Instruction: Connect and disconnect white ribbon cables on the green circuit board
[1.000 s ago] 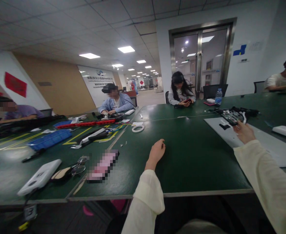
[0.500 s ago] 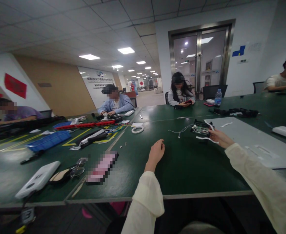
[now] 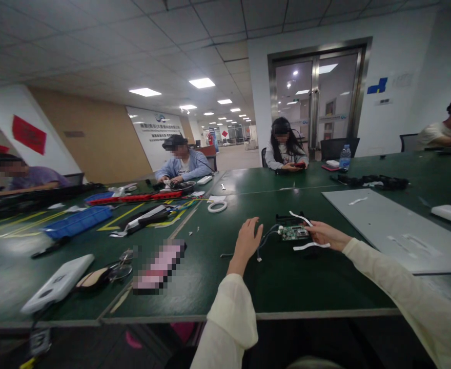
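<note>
Now my right hand [image 3: 323,236], fingers closed on the circuit board [image 3: 294,232], had drawn it nearer, beside my open, empty left hand [image 3: 248,239] on the table [image 3: 318,287].

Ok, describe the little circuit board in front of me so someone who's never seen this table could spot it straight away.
Start at the big green table, just left of the large grey panel. The circuit board lies between the left hand and the right hand, whose fingers touch it. It is the only small green board, with white ribbon strips and thin wires trailing off.
</note>
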A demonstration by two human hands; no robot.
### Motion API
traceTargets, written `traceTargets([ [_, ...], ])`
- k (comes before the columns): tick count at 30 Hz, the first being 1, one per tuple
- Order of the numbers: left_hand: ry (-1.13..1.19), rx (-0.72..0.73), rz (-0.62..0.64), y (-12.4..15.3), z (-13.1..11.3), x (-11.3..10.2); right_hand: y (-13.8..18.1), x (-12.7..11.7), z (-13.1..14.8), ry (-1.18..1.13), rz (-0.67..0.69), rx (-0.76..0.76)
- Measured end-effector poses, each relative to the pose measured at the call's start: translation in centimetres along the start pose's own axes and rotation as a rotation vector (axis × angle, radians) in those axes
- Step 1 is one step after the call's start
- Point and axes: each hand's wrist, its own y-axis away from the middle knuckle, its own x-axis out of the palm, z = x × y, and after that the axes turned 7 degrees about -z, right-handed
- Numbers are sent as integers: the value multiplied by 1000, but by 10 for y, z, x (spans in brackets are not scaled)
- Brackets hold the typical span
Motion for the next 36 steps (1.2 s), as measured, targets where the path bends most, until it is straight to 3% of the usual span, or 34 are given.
traceTargets([
  [7,41,71,289,7,-1,1,-4,-2,-4,-13,-33,20],
  [15,13,80,332,5,3,1,-11,-13,-8,40,-125,29],
  [23,28,29,334,5,3,-3,-5,-3,-3,27,-143,38],
  [29,-13,16,341,3,6,-1,-7,-8,-2,186,-177,-8],
  [36,-5,-1,367,2,9,-2,-12,-19,7,397,-381,-91],
])
